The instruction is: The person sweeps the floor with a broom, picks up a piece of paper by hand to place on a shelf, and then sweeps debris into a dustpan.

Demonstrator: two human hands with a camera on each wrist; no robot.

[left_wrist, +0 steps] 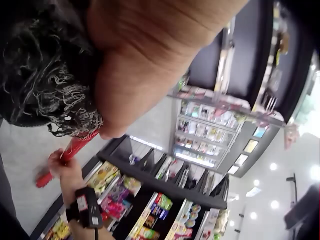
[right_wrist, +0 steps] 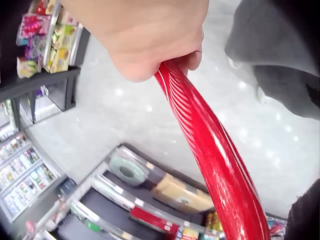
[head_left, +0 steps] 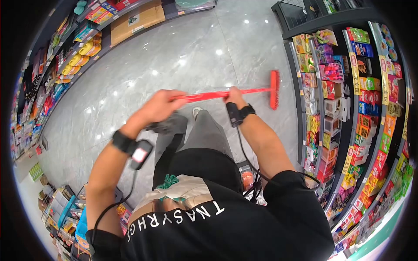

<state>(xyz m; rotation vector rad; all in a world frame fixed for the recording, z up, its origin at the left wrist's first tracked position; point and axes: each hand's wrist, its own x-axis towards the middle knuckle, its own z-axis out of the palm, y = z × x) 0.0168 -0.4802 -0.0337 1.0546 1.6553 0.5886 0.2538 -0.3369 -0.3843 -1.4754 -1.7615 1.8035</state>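
A red broom [head_left: 274, 89] with a short-bristled head is held crosswise before my body, its head pointing right over the floor. My left hand [head_left: 160, 105] grips the far end of the broom's handle [head_left: 204, 96]. Closer to the head, my right hand [head_left: 235, 96] holds the same handle, and in the right wrist view its fingers curl round the glossy, striped shaft [right_wrist: 215, 155]. Dark grey frayed strands [left_wrist: 55, 85] hang beside the left hand in the left wrist view; what they belong to is hidden.
Grey shiny floor [head_left: 209, 48] spreads ahead. Shelves of packaged snacks [head_left: 370, 95] stand close on the right, near the broom head. On the left, a shelf holds yellow bottles [head_left: 80, 58] and a cardboard box [head_left: 137, 21]. Cables run from both wrist cameras.
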